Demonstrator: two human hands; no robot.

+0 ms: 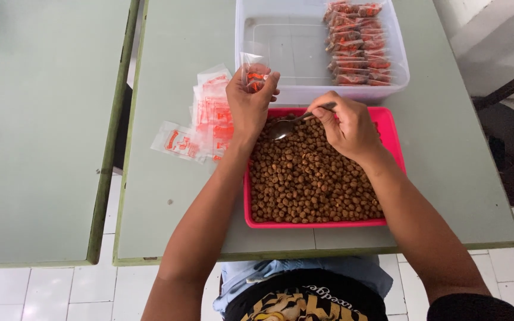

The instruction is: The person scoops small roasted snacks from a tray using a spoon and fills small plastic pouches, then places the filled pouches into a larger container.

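Brown pellets fill the pink tray (388,128); above it your right hand (346,126) pinches the spoon (290,125), left hand (250,101) grips a small sachet (253,74). Keep that sachet mouth spread, spoon level.

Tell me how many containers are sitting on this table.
2. A pink tray of brown pellets sits near the table's front edge, under both hands. A clear plastic tub stands just behind it, with filled packets stacked at its right side. Nothing suggests another is hidden.

Single head view, steep downward, close over table (168,196).
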